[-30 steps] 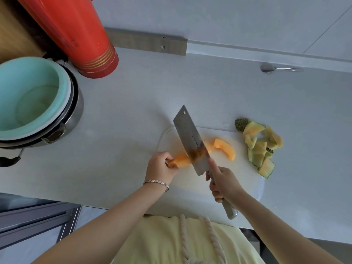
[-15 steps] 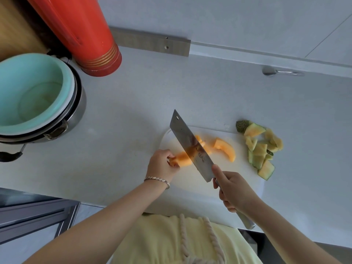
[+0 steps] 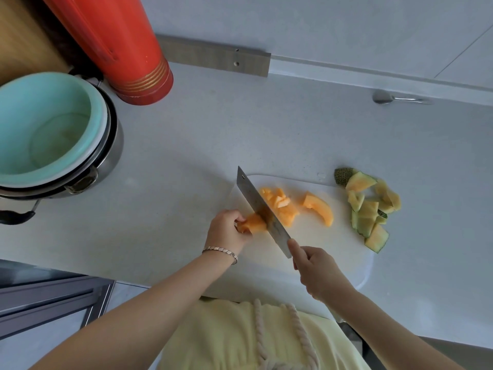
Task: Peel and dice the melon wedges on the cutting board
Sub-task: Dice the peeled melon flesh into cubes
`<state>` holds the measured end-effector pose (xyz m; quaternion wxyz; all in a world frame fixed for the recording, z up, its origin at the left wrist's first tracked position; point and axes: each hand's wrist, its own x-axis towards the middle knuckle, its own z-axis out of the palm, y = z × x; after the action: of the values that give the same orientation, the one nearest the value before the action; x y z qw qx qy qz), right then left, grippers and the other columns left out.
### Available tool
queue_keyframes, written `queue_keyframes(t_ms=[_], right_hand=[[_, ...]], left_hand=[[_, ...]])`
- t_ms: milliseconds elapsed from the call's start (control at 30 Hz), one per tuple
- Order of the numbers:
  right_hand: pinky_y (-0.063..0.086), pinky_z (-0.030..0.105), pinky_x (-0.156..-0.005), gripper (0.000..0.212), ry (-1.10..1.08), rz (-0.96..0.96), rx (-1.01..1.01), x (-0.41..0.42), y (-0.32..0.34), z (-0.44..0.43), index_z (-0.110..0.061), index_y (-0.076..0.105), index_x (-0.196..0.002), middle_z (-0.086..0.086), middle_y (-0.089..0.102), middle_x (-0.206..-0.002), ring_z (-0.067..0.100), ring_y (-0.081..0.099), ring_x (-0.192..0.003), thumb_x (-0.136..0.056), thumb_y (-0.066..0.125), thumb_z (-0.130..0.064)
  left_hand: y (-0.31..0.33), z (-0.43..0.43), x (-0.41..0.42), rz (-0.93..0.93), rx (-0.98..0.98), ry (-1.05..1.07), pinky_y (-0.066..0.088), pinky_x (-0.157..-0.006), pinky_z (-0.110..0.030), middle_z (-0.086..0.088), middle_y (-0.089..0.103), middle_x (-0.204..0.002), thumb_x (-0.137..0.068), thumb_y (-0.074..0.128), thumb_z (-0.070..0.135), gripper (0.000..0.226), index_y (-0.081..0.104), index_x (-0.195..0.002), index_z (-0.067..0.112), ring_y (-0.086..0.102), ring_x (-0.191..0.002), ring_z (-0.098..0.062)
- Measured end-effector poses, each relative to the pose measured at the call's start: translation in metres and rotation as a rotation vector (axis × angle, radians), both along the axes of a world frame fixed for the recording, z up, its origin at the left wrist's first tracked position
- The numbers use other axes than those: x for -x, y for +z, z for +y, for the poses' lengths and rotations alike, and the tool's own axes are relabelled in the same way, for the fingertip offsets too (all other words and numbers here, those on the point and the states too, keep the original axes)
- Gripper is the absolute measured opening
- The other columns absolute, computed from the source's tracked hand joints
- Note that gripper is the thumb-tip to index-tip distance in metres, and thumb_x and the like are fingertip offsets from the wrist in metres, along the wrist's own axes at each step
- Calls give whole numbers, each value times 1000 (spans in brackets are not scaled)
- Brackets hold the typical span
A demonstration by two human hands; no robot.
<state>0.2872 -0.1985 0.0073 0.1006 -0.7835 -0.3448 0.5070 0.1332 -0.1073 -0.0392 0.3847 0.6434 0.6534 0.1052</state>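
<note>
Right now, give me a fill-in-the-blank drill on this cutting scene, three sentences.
1. The right hand grips the ____.
2. The left hand holds down a melon piece on the white ____.
3. The pile of peeled rinds lies on the board's ____ side.

Missing words: cleaver; cutting board; right

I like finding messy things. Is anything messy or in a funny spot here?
A little. The pile of melon rinds sits half off the right edge of the cutting board, spilling onto the counter. Also, the board's near edge looks to overhang the counter. Otherwise the cleaver and the cut melon pieces look orderly.
</note>
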Motion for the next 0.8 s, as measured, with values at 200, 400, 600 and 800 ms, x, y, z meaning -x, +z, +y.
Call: queue_keyframes(t_ms=[200,400,600,800], right_hand=[[29,24,-45,53,-155,142,-20,5,-11,12,-10,42,-67,2,36,-47,18,30,-41,-92,38,-56],[23,16,-40,53,-251,252,18,-8,4,13,-9,44,-70,-4,31,-38,12,24,-31,-93,38,-56],[22,16,-39,53,-182,215,23,-13,18,5,-10,43,-67,-4,31,-39,11,24,-30,-90,40,-58],[26,17,-38,54,-109,158,49,-12,17,6,-11,45,-67,-2,34,-43,11,27,-30,-89,38,-60]], left_hand=[[0,-1,-1,11,-12,1,35,-65,-16,0,52,-87,-71,67,4,14,67,-86,6,50,-73,-16],[1,-2,-2,19,-24,-6,31,-62,-11,1,50,-87,-72,68,5,14,66,-85,6,49,-73,-14],[0,-2,-4,1,-11,9,37,-69,-16,-1,56,-90,-72,66,3,16,66,-88,6,51,-76,-14],[2,-1,-5,-10,-10,8,39,-71,-18,-9,63,-99,-71,67,2,16,66,-86,5,52,-76,-15]])
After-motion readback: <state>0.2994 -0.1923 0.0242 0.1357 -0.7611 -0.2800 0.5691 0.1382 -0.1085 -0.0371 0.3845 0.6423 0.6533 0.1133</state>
